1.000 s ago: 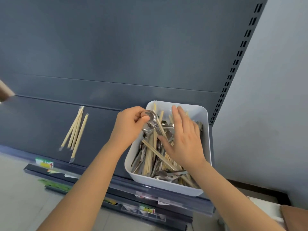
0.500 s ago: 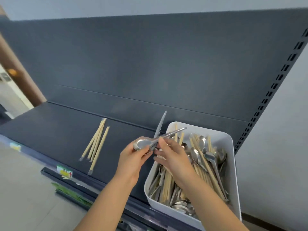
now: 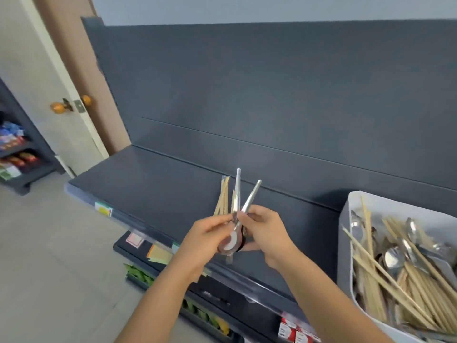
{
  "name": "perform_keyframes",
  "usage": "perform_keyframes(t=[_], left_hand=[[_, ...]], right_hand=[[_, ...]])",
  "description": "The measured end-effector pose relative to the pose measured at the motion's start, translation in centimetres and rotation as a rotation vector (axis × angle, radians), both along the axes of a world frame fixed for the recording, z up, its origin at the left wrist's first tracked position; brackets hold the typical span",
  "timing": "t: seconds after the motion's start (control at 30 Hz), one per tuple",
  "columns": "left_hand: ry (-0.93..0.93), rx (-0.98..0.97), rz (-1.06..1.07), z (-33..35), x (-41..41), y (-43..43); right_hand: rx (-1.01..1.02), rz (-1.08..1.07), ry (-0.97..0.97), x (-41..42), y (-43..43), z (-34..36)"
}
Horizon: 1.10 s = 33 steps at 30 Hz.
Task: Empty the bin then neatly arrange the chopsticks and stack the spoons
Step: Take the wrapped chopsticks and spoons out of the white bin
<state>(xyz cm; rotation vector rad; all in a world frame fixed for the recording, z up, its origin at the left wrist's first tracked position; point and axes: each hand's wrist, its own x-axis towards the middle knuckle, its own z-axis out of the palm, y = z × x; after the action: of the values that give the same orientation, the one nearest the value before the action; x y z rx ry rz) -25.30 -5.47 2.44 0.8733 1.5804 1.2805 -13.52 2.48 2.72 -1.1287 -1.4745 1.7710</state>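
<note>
**Hands grip spoons over the shelf**

Left hand [image 3: 207,240] and right hand [image 3: 269,233] meet above the shelf's front edge. Both have fingers curled round the spoons [image 3: 238,201] — bowls low between the palms, two handles fanned upward. Just behind them a few chopsticks [image 3: 222,199] lie together on the dark shelf [image 3: 148,184]. Well to the right stands the white bin [image 3: 346,219], heaped with mixed cutlery [image 3: 385,276]. A dark back panel [image 3: 272,95] rises behind. Far left is a door [image 3: 37,70] with an orange knob [image 3: 58,106], and grey floor [image 3: 49,256] — blurred.
</note>
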Motion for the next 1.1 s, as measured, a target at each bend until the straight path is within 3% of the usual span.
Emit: perform_keyframes(t=[0.13, 0.43, 0.77, 1.1], left_hand=[[-0.051, -0.034, 0.021, -0.9, -9.8, -3.1], [-0.069, -0.035, 0.286, -2.9, -24.7, -5.4], [0.299, -0.079, 0.201, -6.3, -38.3, 1.9], [0.304, -0.197, 0.041, -10.5, -49.0, 11.4]], right_hand=[[-0.08, 0.028, -0.004, -9.4, -2.4, -0.9], [-0.122, 0.094, 0.049, -25.0, -4.4, -2.4], [-0.151, 0.041, -0.027, -38.5, 3.1, -7.4], [-0.197, -0.165, -0.159, -46.4, 9.6, -10.6]])
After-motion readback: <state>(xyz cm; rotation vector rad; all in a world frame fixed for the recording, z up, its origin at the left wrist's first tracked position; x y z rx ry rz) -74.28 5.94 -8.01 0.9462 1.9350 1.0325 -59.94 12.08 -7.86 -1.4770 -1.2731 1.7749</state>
